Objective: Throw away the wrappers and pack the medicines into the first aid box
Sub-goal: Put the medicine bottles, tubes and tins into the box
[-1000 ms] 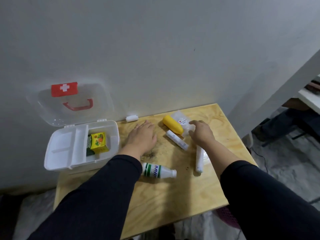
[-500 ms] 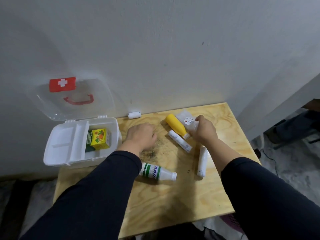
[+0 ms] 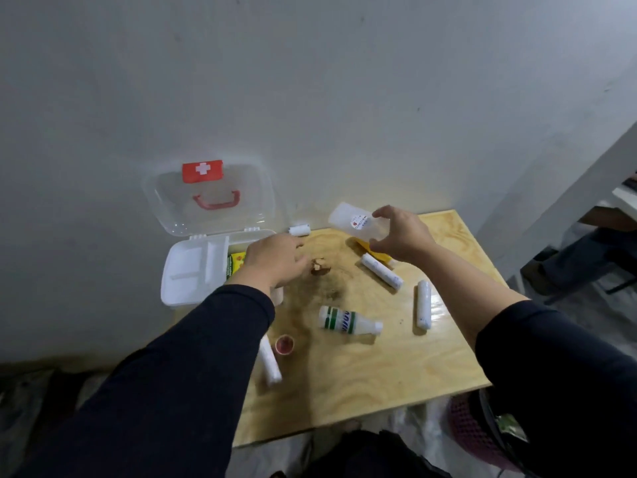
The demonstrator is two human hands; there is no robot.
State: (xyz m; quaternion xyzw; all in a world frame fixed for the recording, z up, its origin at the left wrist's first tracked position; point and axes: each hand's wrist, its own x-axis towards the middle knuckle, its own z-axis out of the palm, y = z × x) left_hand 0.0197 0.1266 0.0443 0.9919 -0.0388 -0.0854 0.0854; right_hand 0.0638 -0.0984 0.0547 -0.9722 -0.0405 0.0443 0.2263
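Observation:
My right hand holds a clear plastic packet with a red-marked label lifted above the wooden table. My left hand hovers open beside the white first aid box, whose clear lid stands up against the wall. A yellow-green carton lies inside the box. On the table lie a yellow tube, partly hidden under my right hand, two white rolls, a green-striped white bottle, another white roll and a brown scrap.
A small red cap sits near the left front of the table. A small white roll rests against the wall. A dark red basket stands on the floor at the table's front right corner.
My right hand has lifted the clear packet off the table. My left hand has risen and moved toward the box, uncovering the brown scrap. The view has shifted, showing the red cap and another roll.

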